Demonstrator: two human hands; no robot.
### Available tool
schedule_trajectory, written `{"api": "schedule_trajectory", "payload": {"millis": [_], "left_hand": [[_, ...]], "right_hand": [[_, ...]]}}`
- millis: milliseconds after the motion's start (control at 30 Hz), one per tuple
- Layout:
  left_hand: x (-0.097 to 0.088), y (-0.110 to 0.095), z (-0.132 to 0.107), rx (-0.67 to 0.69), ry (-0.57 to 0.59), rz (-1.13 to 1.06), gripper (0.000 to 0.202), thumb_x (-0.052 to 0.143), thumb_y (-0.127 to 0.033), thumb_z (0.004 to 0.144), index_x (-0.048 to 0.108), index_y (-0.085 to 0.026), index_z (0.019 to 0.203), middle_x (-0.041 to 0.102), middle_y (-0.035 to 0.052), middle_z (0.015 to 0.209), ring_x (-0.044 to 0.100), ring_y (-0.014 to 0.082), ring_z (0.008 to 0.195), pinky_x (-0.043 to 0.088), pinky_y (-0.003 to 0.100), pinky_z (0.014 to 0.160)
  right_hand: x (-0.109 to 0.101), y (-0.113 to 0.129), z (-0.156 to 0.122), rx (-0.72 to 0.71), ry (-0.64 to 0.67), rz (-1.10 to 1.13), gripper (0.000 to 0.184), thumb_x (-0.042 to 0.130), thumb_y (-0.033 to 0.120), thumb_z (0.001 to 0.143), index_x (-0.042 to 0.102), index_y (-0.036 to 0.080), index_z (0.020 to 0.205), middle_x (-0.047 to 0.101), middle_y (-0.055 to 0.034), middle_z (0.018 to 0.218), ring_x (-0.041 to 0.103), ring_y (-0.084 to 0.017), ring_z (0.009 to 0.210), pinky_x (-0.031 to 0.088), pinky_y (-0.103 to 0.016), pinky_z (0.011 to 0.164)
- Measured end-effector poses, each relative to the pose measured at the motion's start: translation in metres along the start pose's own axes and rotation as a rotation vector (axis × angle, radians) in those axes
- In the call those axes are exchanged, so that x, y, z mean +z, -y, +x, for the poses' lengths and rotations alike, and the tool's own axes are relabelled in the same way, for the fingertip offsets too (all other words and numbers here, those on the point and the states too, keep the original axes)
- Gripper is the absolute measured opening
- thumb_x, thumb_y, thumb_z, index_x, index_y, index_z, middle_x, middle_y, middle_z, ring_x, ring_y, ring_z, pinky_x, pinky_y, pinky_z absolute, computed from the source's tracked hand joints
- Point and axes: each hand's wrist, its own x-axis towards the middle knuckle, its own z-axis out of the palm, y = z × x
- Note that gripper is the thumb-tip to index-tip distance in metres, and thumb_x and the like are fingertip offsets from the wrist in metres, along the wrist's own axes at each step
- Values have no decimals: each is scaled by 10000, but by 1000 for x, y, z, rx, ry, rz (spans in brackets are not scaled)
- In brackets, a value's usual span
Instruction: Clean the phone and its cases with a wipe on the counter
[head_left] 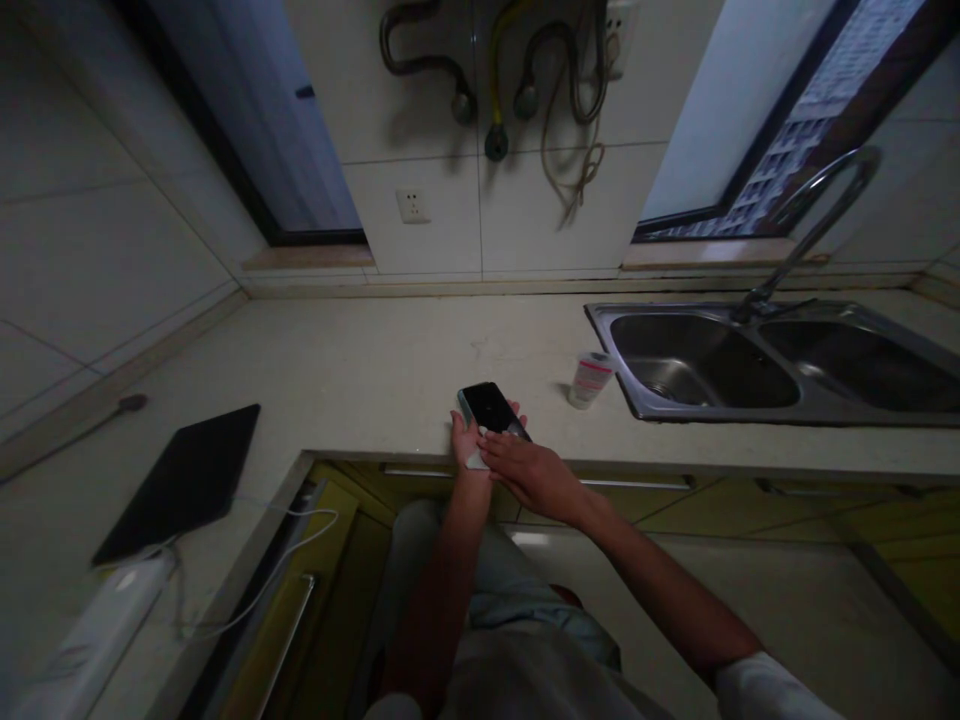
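Observation:
A dark-screened smartphone (489, 408) lies face up in my left hand (465, 438), at the front edge of the counter. The fingers of that hand show along the phone's far right side, and the thumb is on its left. My right hand (529, 470) reaches across the phone's near end, fingers together over a small white piece that looks like a tissue or wipe (476, 460). Part of this white piece shows at the left palm and wrist; the rest is hidden under the right fingers. A printed plastic cup (590, 380) stands to the right of the hands.
The pale counter (360, 370) runs along the tiled wall. A double steel sink (705, 365) with a curved faucet (817, 220) is at right. At left lie a black flat panel (180, 485), a white power strip (97, 640) and a white cable (300, 550).

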Motion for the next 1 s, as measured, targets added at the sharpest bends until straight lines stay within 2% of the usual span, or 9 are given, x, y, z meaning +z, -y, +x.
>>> {"api": "schedule_trajectory", "payload": {"millis": [67,133,267,433,533,667,833,900,1000], "left_hand": [[-2,-4,0,15,7,-1,665,294,-668,921,646,-195,1230,704,168,1123,606,324,1190,414,577,1033],[-3,-5,1,19,17,4,644,325,-637,928,643,-167,1232,696,181,1143,607,332,1185,406,585,1040],[1,-3,0,-14,-1,61,550,390,-535,951,665,-114,1173,722,175,1055,652,307,1097,454,516,1019],[9,10,-1,-63,-21,104,482,385,-465,984,700,-108,1064,739,132,963,683,240,1016,482,370,1000],[8,19,-2,-102,-13,100,399,454,-434,969,694,-150,1113,738,102,1030,665,229,1075,470,356,1016],[8,26,-3,-118,-17,99,335,484,-357,949,685,-170,1140,742,86,1040,646,242,1129,460,383,1036],[19,27,-3,-66,-7,68,343,414,-232,936,690,-161,1127,733,89,1076,622,219,1174,457,344,1043],[21,26,-4,-51,16,59,343,424,-266,940,682,-172,1145,713,86,1145,608,217,1193,453,338,1047],[15,25,-4,-90,42,66,362,455,-360,937,670,-179,1164,680,101,1215,596,254,1207,448,399,1058]], "right_hand": [[0,-6,-9,-36,-19,-25,441,444,132,973,538,198,1399,542,-92,1452,432,-208,1403,383,-432,1170],[-2,-12,-17,-24,-57,-47,431,459,156,980,537,196,1402,553,-99,1439,454,-213,1389,391,-434,1166],[-7,-21,-26,94,-84,-50,458,541,281,977,516,209,1428,545,-116,1443,481,-234,1369,438,-442,1131],[-5,-43,-18,296,-69,37,525,491,442,991,488,203,1458,454,-131,1508,410,-280,1413,397,-501,1147],[-1,-58,-4,363,-69,107,605,417,537,996,441,186,1489,366,-142,1561,326,-291,1456,334,-522,1178],[3,-69,18,358,-57,141,661,374,587,991,440,151,1484,335,-172,1576,265,-303,1481,275,-535,1201],[5,-66,46,312,-9,79,607,426,514,998,476,97,1436,365,-227,1549,285,-330,1474,264,-563,1191],[7,-60,54,255,9,54,549,466,478,993,524,102,1388,409,-223,1526,310,-333,1464,280,-567,1181],[10,-48,61,174,25,48,462,517,427,982,569,136,1337,512,-193,1456,390,-319,1426,330,-554,1158]]}}
